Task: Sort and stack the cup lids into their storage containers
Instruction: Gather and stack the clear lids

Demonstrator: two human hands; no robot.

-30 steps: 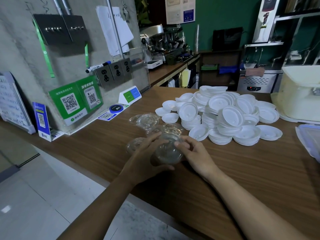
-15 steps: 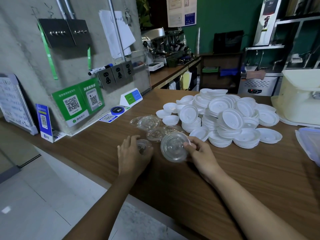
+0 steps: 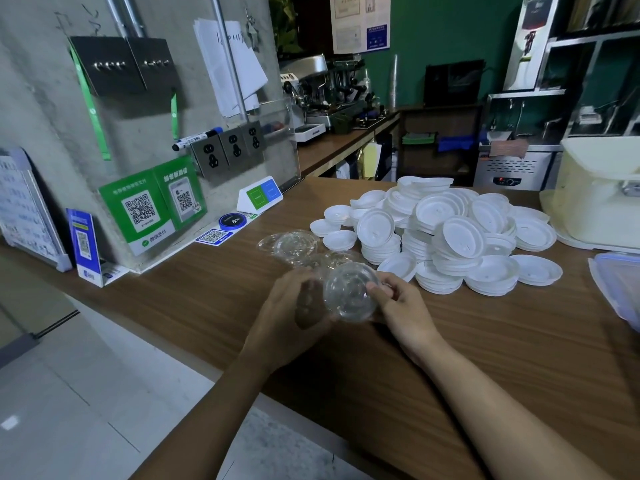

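step in hand: a clear lid (image 3: pixel 349 292) was held above the wooden counter (image 3: pixel 519 358); it was judged to be in the course of nesting with other clear lids.
right hand (image 3: pixel 403 306): the right rim of the clear lid was pinched between thumb and fingertips.
left hand (image 3: pixel 291 306): the fingers were curled round the left rim of the same lid. a second transparent piece seemed to be cupped there, but this could not be confirmed through the blur.
remaining stock: loose clear lids (image 3: pixel 294 242) were laid just beyond the hands. the white lids (image 3: pixel 450 233) were heaped in leaning stacks to the right of them.
containers: a blue-rimmed storage box (image 3: pixel 620 285) was seen at the right edge, well apart from the hands. a cream tub (image 3: pixel 602 195) was placed behind the heap.
recommended technique: rims were to be aligned concentrically before seating. pressure was to be applied lightly at the rim, since the thin plastic was judged likely to buckle. clear and white types were to be stacked separately.
progress: judged early, as no lid was seen in a container.
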